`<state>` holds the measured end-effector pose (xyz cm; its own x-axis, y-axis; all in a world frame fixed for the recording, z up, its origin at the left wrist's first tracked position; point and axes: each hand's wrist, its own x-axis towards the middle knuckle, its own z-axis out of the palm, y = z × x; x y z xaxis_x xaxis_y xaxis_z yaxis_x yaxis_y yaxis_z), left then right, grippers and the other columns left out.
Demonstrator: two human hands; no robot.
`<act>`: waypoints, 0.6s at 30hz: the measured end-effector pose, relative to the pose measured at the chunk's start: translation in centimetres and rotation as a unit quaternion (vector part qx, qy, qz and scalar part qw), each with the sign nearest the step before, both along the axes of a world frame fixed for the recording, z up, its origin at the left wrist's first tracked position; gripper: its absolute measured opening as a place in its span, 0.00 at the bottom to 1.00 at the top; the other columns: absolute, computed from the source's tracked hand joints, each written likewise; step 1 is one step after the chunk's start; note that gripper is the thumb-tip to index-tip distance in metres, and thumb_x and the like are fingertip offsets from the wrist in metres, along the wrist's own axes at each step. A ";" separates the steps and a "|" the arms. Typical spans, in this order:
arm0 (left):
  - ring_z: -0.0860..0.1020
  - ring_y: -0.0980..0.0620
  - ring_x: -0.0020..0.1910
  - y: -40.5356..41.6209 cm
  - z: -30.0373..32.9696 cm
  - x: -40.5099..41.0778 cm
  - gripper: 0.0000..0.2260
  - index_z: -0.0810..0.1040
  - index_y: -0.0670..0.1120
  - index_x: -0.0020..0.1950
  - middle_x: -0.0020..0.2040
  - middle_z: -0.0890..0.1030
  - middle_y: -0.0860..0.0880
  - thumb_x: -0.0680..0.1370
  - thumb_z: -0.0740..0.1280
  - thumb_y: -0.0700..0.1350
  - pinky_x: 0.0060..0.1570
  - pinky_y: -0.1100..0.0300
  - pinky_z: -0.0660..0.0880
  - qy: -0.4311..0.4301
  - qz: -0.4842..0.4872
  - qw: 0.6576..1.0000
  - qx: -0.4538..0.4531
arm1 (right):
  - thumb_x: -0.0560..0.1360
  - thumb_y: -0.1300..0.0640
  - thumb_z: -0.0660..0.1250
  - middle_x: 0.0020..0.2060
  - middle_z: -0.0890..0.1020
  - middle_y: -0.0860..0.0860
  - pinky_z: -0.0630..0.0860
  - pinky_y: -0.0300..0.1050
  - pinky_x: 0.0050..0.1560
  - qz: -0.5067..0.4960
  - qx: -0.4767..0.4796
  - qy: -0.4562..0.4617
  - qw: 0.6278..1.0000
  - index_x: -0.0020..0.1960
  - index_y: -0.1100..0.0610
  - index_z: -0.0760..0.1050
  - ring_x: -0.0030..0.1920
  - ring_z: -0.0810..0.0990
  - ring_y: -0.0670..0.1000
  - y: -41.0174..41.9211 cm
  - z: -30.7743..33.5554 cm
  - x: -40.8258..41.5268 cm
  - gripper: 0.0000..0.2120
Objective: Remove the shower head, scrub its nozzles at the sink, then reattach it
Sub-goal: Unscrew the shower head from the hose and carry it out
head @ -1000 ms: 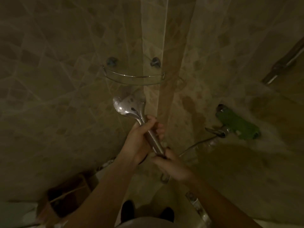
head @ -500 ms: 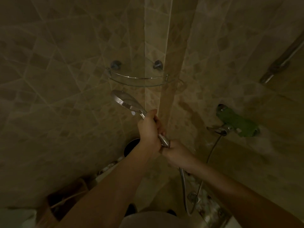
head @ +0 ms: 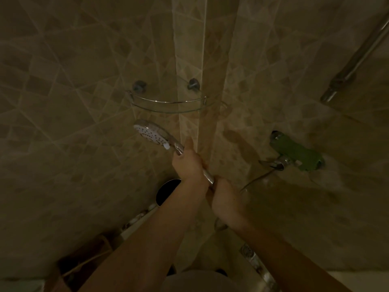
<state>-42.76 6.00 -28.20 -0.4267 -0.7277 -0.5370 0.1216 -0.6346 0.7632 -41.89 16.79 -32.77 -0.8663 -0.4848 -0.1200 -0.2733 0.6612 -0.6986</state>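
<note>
A chrome shower head (head: 152, 133) with a white nozzle face points up and left in the tiled shower corner. The nozzle face is turned toward me. My left hand (head: 188, 165) is wrapped round the upper part of its handle, thumb up along it. My right hand (head: 227, 202) grips the lower end of the handle, where the hose joins; that joint is hidden inside the fist. A stretch of the hose (head: 255, 181) runs from the mixer tap (head: 273, 162) on the right wall toward my hands.
A glass corner shelf (head: 168, 106) with a chrome rail hangs just above the shower head. A green cover (head: 297, 153) sits on the mixer. A chrome riser bar (head: 355, 57) slants at the upper right. A dark round object (head: 167, 191) lies low behind my left arm.
The shower head has turned, so its white nozzle face now shows instead of its chrome back. Both hands stay on the handle, closer together than a second ago.
</note>
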 end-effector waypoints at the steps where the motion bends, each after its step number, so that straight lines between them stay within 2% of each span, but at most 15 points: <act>1: 0.73 0.53 0.26 -0.2 0.0 0.4 0.11 0.77 0.48 0.40 0.30 0.75 0.50 0.77 0.73 0.51 0.30 0.60 0.73 0.024 -0.040 0.999 0.013 | 0.75 0.54 0.65 0.32 0.77 0.45 0.68 0.37 0.30 0.009 -0.017 -0.026 0.999 0.41 0.53 0.75 0.34 0.77 0.47 0.0 0.3 -0.2 0.05; 2: 0.71 0.54 0.24 -0.5 -0.1 0.7 0.13 0.76 0.49 0.35 0.27 0.73 0.51 0.76 0.74 0.51 0.28 0.60 0.71 0.057 -0.089 0.994 0.033 | 0.75 0.55 0.66 0.32 0.79 0.48 0.71 0.38 0.31 0.018 -0.033 -0.071 0.997 0.41 0.54 0.76 0.33 0.79 0.50 -0.1 0.7 -0.5 0.06; 4: 0.70 0.53 0.24 -1.2 -0.3 1.2 0.14 0.75 0.48 0.32 0.27 0.71 0.50 0.76 0.73 0.48 0.27 0.60 0.70 0.138 -0.175 0.971 0.085 | 0.73 0.55 0.70 0.28 0.78 0.51 0.69 0.42 0.28 0.035 -0.077 -0.231 0.969 0.38 0.56 0.77 0.27 0.76 0.52 0.2 1.7 -1.3 0.07; 6: 0.70 0.53 0.25 -1.8 -0.4 1.6 0.10 0.75 0.47 0.35 0.27 0.71 0.50 0.75 0.72 0.46 0.27 0.60 0.71 0.212 -0.219 0.943 0.132 | 0.71 0.54 0.71 0.23 0.68 0.49 0.59 0.37 0.22 0.061 -0.116 -0.430 0.893 0.34 0.51 0.70 0.21 0.64 0.47 0.4 2.3 -1.7 0.12; 7: 0.69 0.54 0.24 -2.0 -0.3 1.7 0.10 0.75 0.47 0.36 0.27 0.70 0.51 0.74 0.72 0.47 0.26 0.61 0.70 0.240 -0.237 0.930 0.148 | 0.71 0.54 0.71 0.23 0.64 0.47 0.56 0.35 0.21 0.076 -0.113 -0.495 0.858 0.32 0.49 0.66 0.20 0.59 0.46 0.5 2.4 -1.9 0.15; 9: 0.65 0.56 0.19 -2.1 -0.2 1.7 0.14 0.74 0.47 0.34 0.22 0.67 0.53 0.75 0.70 0.51 0.21 0.63 0.66 0.264 -0.274 0.912 0.157 | 0.71 0.52 0.70 0.22 0.61 0.45 0.54 0.33 0.19 0.102 -0.098 -0.554 0.821 0.30 0.48 0.63 0.20 0.56 0.44 0.4 2.4 -1.9 0.18; 11: 0.61 0.57 0.17 -1.9 0.2 1.5 0.18 0.71 0.48 0.31 0.20 0.63 0.54 0.77 0.70 0.53 0.19 0.64 0.62 0.220 -0.284 0.924 0.131 | 0.70 0.50 0.70 0.21 0.61 0.45 0.55 0.33 0.19 0.095 -0.103 -0.563 0.815 0.27 0.48 0.63 0.19 0.56 0.44 0.3 2.0 -1.8 0.19; 12: 0.61 0.57 0.17 -1.6 0.3 1.4 0.19 0.71 0.48 0.30 0.20 0.63 0.54 0.78 0.70 0.54 0.19 0.63 0.62 0.178 -0.268 0.940 0.111 | 0.68 0.49 0.71 0.20 0.63 0.45 0.55 0.33 0.19 0.077 -0.109 -0.546 0.827 0.25 0.49 0.64 0.19 0.57 0.44 0.2 1.9 -1.6 0.19; 15: 0.64 0.56 0.20 -0.4 0.4 0.9 0.18 0.71 0.48 0.32 0.24 0.67 0.53 0.79 0.71 0.50 0.21 0.62 0.63 0.033 -0.159 0.985 0.052 | 0.64 0.47 0.69 0.18 0.70 0.44 0.60 0.33 0.21 0.047 -0.080 -0.382 0.919 0.24 0.51 0.73 0.17 0.65 0.44 0.2 1.4 -0.9 0.13; 17: 0.68 0.54 0.23 0.4 0.0 0.6 0.13 0.73 0.45 0.37 0.28 0.71 0.49 0.80 0.69 0.46 0.23 0.61 0.67 -0.017 -0.074 0.997 -0.015 | 0.69 0.49 0.66 0.18 0.74 0.44 0.65 0.36 0.21 0.033 -0.044 -0.254 0.966 0.28 0.53 0.75 0.18 0.70 0.39 0.2 0.9 -0.7 0.13; 18: 0.70 0.53 0.26 0.8 -0.3 0.5 0.11 0.74 0.44 0.40 0.30 0.72 0.48 0.81 0.68 0.46 0.24 0.61 0.70 -0.021 -0.057 0.997 -0.054 | 0.73 0.53 0.66 0.20 0.76 0.43 0.67 0.34 0.23 0.029 -0.048 -0.206 0.977 0.31 0.53 0.75 0.20 0.73 0.37 0.2 0.7 -0.5 0.12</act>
<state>-42.24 6.78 -28.49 -0.4887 -0.7301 -0.4775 0.0188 -0.5560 0.8310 -42.41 16.96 -32.06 -0.7251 -0.5575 -0.4043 0.0096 0.5789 -0.8154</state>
